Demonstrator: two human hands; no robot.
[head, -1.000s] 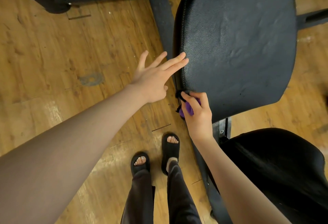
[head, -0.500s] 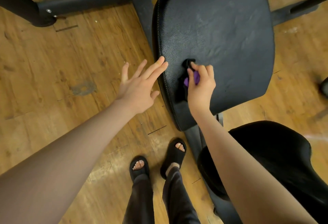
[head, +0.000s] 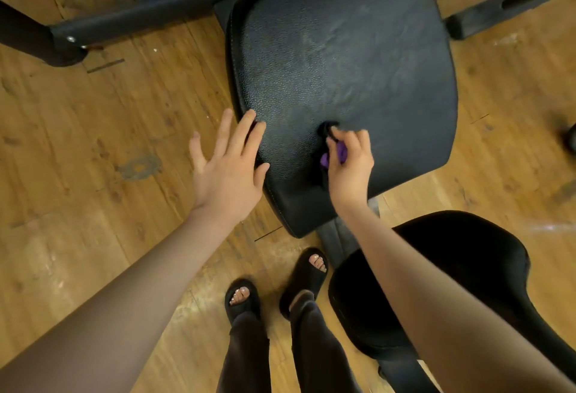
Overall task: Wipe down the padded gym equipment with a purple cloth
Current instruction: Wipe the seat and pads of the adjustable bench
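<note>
The right hand (head: 350, 171) pinches a bunched purple cloth (head: 333, 156), soft and light, best gripped as a wad, against the near part of the firm black pad (head: 343, 59), while the left hand (head: 229, 168) rests straight-fingered on its left edge.

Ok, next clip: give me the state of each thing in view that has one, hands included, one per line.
Left hand: open, fingers straight, fingertips resting on the pad's left edge.
Right hand: curled round the purple cloth, pressing it on the pad.
Purple cloth: bunched up, mostly hidden in the right hand.
Padded seat: faint smears across its surface, wiping not finished.
Second black pad: lower right, untouched.
</note>
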